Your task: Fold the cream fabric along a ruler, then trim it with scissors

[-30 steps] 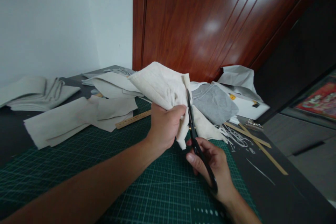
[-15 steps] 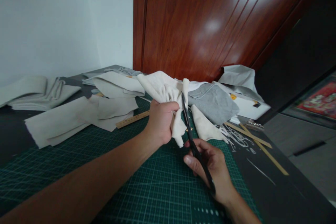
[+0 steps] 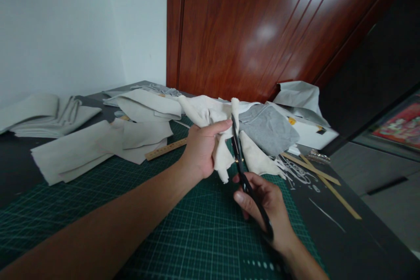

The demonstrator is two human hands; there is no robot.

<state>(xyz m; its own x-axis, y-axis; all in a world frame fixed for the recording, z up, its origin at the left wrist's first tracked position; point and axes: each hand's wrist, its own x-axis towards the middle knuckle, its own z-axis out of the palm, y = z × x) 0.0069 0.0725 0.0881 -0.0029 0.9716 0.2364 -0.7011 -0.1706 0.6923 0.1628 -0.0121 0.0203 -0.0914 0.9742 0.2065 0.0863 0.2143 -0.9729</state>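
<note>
My left hand (image 3: 202, 146) is closed round a bunched piece of cream fabric (image 3: 223, 159), held above the green cutting mat (image 3: 183, 236). The fabric's folds spread out behind the fist, and a loose end hangs below it. In my right hand (image 3: 262, 201) is a pair of black scissors (image 3: 242, 170), with the fingers in and around the handles. Their blades point away from me and meet the fabric near a narrow upright strip (image 3: 235, 107) at its right side. How far the blades are apart is hard to make out.
Flat cream fabric pieces (image 3: 72, 153) and a wooden ruler (image 3: 166, 149) lie on the left, with folded fabric (image 3: 42, 116) beyond. To the right are grey cloth (image 3: 269, 129), a cream scrap (image 3: 257, 157), thin offcuts (image 3: 297, 173) and wooden strips (image 3: 337, 192). A brown door (image 3: 246, 30) stands behind.
The scissors and my right hand have shifted slightly to the right. My left thumb has stretched towards the blades, and the fabric's upper edge has dropped a little.
</note>
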